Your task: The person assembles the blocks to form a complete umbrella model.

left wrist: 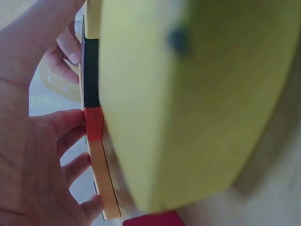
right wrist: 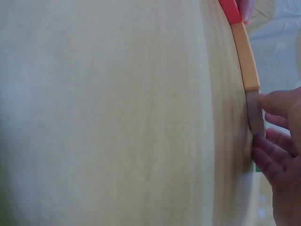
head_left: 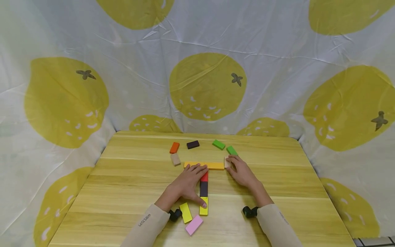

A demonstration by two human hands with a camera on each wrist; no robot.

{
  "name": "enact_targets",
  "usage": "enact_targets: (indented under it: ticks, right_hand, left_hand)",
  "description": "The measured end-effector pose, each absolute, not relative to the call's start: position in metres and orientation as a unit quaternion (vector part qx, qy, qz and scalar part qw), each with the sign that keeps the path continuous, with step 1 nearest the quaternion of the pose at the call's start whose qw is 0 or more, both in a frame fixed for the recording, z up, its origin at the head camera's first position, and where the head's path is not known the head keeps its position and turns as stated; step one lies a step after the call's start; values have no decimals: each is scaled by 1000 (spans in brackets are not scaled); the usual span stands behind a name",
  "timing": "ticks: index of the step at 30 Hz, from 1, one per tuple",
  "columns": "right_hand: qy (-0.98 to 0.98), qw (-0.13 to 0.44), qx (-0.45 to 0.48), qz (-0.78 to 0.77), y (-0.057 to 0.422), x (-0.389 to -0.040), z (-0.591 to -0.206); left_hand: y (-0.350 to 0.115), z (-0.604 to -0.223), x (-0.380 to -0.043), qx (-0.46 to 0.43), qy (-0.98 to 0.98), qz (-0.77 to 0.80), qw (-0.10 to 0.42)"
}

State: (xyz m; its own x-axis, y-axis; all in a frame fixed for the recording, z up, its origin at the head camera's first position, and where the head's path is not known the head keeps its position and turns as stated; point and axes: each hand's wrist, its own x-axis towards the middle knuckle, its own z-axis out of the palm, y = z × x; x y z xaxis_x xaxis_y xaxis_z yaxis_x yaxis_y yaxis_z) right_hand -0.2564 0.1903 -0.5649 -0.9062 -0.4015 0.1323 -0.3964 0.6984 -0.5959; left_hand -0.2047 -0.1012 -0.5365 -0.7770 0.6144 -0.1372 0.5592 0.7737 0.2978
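Note:
Flat blocks form a T on the table: an orange bar [head_left: 216,166] across the top, and below it a red block [head_left: 204,177], a dark block [head_left: 203,189] and a yellow block [head_left: 203,211]. Over this stem spreads my left hand [head_left: 186,185], fingertips on the orange bar and the thumb on the yellow block. In the left wrist view its fingers lie along the red block [left wrist: 94,125]. My right hand [head_left: 242,172] pinches a plain wooden block [head_left: 226,162] at the bar's right end. The right wrist view has this wooden block [right wrist: 254,110] against the bar's end.
Behind the bar lie an orange-red block [head_left: 174,148], another plain wooden block [head_left: 175,159], a dark block [head_left: 193,144] and two green blocks [head_left: 218,144]. Nearer me are a loose yellow block [head_left: 186,212] and a pink block [head_left: 194,225]. A lemon-print cloth [head_left: 210,37] hangs behind the table.

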Motion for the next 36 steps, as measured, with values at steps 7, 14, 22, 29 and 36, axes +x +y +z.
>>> enact_targets:
  ticks: [7, 14, 22, 29, 36]
  right_hand:
    - [924, 14, -202, -324, 192, -258, -558]
    - [940, -20, -174, -292, 195, -269, -548]
    - [959, -4, -145, -245, 191, -285, -549]
    - [962, 21, -145, -228, 185, -291, -549]
    - [957, 12, -170, -234, 179, -294, -548]
  left_hand:
    - [-101, -537, -204, 313, 935, 118, 117]
    - [-101, -538, -203, 312, 935, 120, 120]
    - [-101, -537, -204, 311, 935, 120, 118]
    - [-101, -538, -204, 313, 934, 122, 118]
    - [-101, -537, -204, 313, 935, 122, 117]
